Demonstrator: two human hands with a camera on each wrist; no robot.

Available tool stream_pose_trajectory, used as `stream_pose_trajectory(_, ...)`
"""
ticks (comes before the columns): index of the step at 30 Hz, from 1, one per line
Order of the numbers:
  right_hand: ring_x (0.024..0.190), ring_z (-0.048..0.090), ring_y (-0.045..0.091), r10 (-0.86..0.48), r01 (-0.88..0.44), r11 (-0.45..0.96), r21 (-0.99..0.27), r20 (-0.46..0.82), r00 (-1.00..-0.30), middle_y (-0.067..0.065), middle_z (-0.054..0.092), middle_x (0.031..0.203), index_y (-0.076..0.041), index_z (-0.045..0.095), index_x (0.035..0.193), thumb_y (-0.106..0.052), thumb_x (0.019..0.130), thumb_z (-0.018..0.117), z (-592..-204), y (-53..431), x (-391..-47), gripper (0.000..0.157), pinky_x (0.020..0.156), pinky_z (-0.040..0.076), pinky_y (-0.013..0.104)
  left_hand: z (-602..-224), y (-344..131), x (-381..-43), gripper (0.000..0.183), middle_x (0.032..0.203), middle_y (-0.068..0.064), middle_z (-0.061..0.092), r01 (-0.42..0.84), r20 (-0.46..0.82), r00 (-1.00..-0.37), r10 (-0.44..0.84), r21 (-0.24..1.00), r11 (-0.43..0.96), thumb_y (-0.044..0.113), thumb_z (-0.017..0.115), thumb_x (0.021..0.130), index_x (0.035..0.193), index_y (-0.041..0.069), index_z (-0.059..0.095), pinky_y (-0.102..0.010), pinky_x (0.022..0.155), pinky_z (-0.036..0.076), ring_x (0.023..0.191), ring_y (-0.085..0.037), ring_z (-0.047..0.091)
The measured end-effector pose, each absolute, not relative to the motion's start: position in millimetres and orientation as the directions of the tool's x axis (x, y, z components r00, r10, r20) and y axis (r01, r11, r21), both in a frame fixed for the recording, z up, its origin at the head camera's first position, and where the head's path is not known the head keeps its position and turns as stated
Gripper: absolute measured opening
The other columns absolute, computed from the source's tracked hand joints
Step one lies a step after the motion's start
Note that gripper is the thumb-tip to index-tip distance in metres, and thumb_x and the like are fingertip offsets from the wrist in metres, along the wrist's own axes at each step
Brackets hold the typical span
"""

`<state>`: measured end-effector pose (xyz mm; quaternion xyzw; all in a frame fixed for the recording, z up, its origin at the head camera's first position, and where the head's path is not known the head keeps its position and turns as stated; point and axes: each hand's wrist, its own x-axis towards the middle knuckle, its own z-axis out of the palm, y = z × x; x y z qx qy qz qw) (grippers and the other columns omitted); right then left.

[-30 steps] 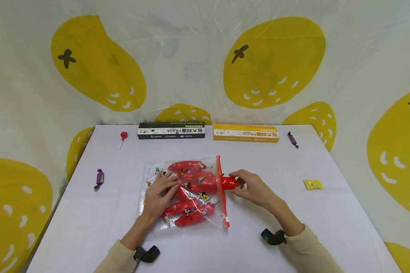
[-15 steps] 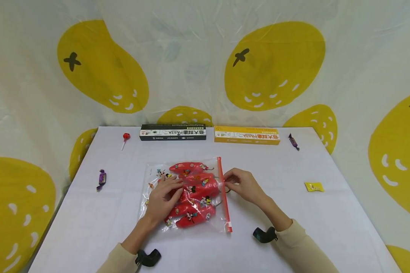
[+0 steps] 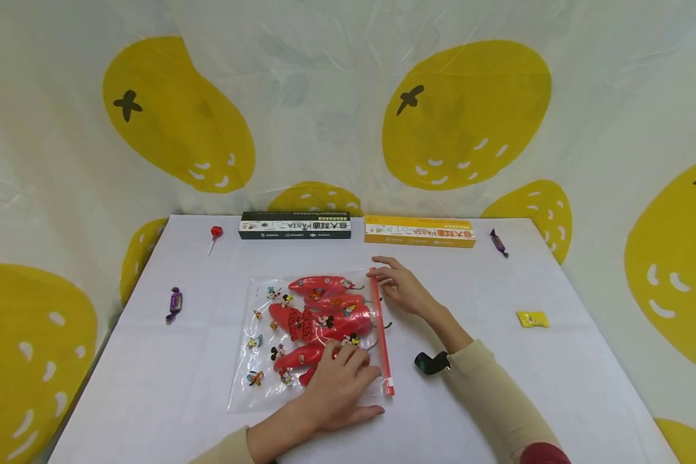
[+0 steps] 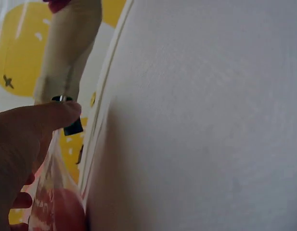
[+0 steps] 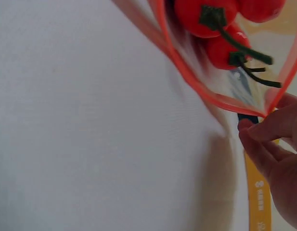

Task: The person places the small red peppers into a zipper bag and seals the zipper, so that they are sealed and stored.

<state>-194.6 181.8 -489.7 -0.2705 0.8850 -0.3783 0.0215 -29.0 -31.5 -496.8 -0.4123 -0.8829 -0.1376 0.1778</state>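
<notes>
A clear zip bag (image 3: pixel 249 393) printed with cartoon figures lies flat, its red-edged mouth facing right. Several red peppers (image 3: pixel 319 283) are inside, some stems poking out past the mouth. With fingertips and thumb my right hand (image 3: pixel 403 287) pinches the far corner of the red zip edge. The right wrist view shows the mouth gaping, with green pepper stems (image 5: pixel 239 45) in it and the right hand (image 5: pixel 278 139) at the corner. My left hand (image 3: pixel 336 386) is over the bag's near right part, fingers bent loosely, thumb stretched out toward the near end of the zip edge.
A black pasta box (image 3: pixel 294 225) and a yellow pasta box (image 3: pixel 419 231) stand along the back edge. A red lollipop (image 3: pixel 215 233) and a purple candy (image 3: pixel 174 305) lie left; another purple candy (image 3: pixel 499 243) and a yellow candy packet (image 3: pixel 532 319) lie right.
The last pepper was pushed inside the bag by my right hand, which then moved to the far corner of the mouth. My left hand slid from the bag's left side toward the near right.
</notes>
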Motion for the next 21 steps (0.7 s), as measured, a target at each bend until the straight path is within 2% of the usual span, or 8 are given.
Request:
stream_pose_trajectory(3, 0.112, 0.061, 0.025, -0.496, -0.495, 0.564, -0.661, 0.208, -0.843, 0.01, 0.049, 0.137, -0.008, 0.067, 0.112, 0.007, 0.086, 0.057, -497.3, 180.8, -199.6, 0.031, 0.097, 0.051, 0.041, -499.3, -22.4, -27.2, 0.036, 0.097, 0.005, 0.052, 0.773, 0.41, -0.583, 0.701, 0.017, 0.634, 0.054, 0.065, 0.08, 0.102, 0.027, 0.058, -0.038, 0.081, 0.04, 0.095, -0.015, 0.049)
stream_pose_trajectory(6, 0.118, 0.057, 0.024, -0.483, -0.513, 0.568, -0.644, 0.244, -0.841, 0.008, 0.056, 0.13, -0.006, 0.069, 0.109, 0.0, 0.087, 0.062, -499.3, 181.2, -201.3, 0.024, 0.1, 0.048, 0.041, -501.8, -19.0, -27.4, 0.017, 0.089, 0.004, 0.055, 0.777, 0.469, -0.551, 0.69, -0.013, 0.63, 0.039, 0.063, 0.085, 0.093, 0.024, 0.061, -0.036, 0.076, 0.04, 0.089, -0.015, 0.053)
stream_pose_trajectory(8, 0.117, 0.057, 0.024, -0.473, -0.514, 0.553, -0.656, 0.26, -0.842, 0.008, 0.059, 0.126, -0.004, 0.07, 0.108, -0.003, 0.086, 0.065, -497.6, 183.2, -200.2, 0.023, 0.099, 0.049, 0.04, -501.3, -20.0, -27.0, 0.01, 0.085, 0.005, 0.057, 0.781, 0.519, -0.532, 0.669, -0.003, 0.624, 0.033, 0.063, 0.086, 0.09, 0.024, 0.062, -0.034, 0.075, 0.04, 0.085, -0.014, 0.055)
stream_pose_trajectory(11, 0.109, 0.062, 0.021, -0.468, -0.521, 0.535, -0.665, 0.28, -0.838, 0.007, 0.063, 0.12, -0.003, 0.07, 0.106, -0.006, 0.084, 0.068, -490.0, 190.4, -196.8, 0.023, 0.093, 0.053, 0.037, -494.6, -25.5, -26.3, 0.01, 0.083, 0.007, 0.06, 0.795, 0.59, -0.515, 0.622, 0.056, 0.604, 0.03, 0.066, 0.084, 0.091, 0.023, 0.064, -0.031, 0.075, 0.041, 0.081, -0.011, 0.056)
stream_pose_trajectory(14, 0.1, 0.066, 0.018, -0.479, -0.576, 0.509, -0.64, 0.345, -0.807, 0.006, 0.067, 0.113, -0.005, 0.071, 0.101, -0.007, 0.081, 0.07, -477.0, 200.6, -194.3, 0.02, 0.086, 0.057, 0.032, -479.2, -35.3, -28.8, 0.01, 0.083, 0.008, 0.063, 0.814, 0.692, -0.48, 0.539, 0.123, 0.568, 0.026, 0.066, 0.084, 0.092, 0.02, 0.066, -0.027, 0.073, 0.043, 0.078, -0.008, 0.058)
stream_pose_trajectory(18, 0.096, 0.063, 0.017, -0.471, -0.628, 0.521, -0.577, 0.419, -0.776, 0.006, 0.068, 0.109, -0.011, 0.071, 0.095, -0.008, 0.08, 0.072, -443.1, 213.0, -188.4, 0.015, 0.076, 0.055, 0.022, -444.1, -55.1, -40.3, 0.009, 0.087, 0.005, 0.066, 0.831, 0.805, -0.471, 0.361, 0.266, 0.489, 0.019, 0.063, 0.088, 0.093, 0.013, 0.066, -0.022, 0.074, 0.047, 0.08, -0.009, 0.06)
stream_pose_trajectory(21, 0.101, 0.058, 0.016, -0.458, -0.643, 0.566, -0.517, 0.451, -0.766, 0.003, 0.067, 0.108, -0.015, 0.069, 0.094, -0.008, 0.081, 0.07, -409.5, 222.3, -179.3, 0.015, 0.077, 0.05, 0.019, -413.1, -73.5, -50.3, 0.007, 0.085, -0.001, 0.066, 0.824, 0.846, -0.497, 0.192, 0.391, 0.411, 0.012, 0.062, 0.088, 0.091, 0.007, 0.065, -0.019, 0.071, 0.05, 0.078, -0.011, 0.06)
